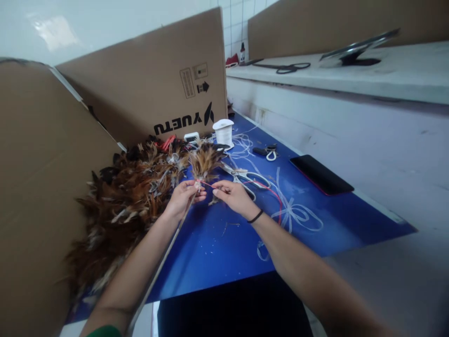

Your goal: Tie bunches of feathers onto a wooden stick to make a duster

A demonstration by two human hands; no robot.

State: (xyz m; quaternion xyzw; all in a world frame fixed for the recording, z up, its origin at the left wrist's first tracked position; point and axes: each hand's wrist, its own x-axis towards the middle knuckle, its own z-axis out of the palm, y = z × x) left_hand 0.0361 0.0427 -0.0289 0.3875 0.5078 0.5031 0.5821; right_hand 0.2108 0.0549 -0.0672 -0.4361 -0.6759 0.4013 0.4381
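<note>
My left hand (185, 197) is closed around the base of a bunch of brown feathers (204, 161), where it meets a long thin stick (168, 250). The stick slants down along my left forearm. My right hand (233, 195) pinches a red string (209, 186) that runs to the bound base of the bunch. The string's loose length curves off to the right across the blue table. White-handled scissors (245, 179) lie just beyond my right hand. A large heap of brown feathers (129, 192) rests left of my left hand.
Cardboard panels (150, 79) stand behind and left of the blue table (210, 262). A white spool (223, 134), clear ribbon (296, 213), keys (269, 152) and a black phone (321, 174) lie on it. A white ledge (351, 70) at right holds black scissors (293, 67).
</note>
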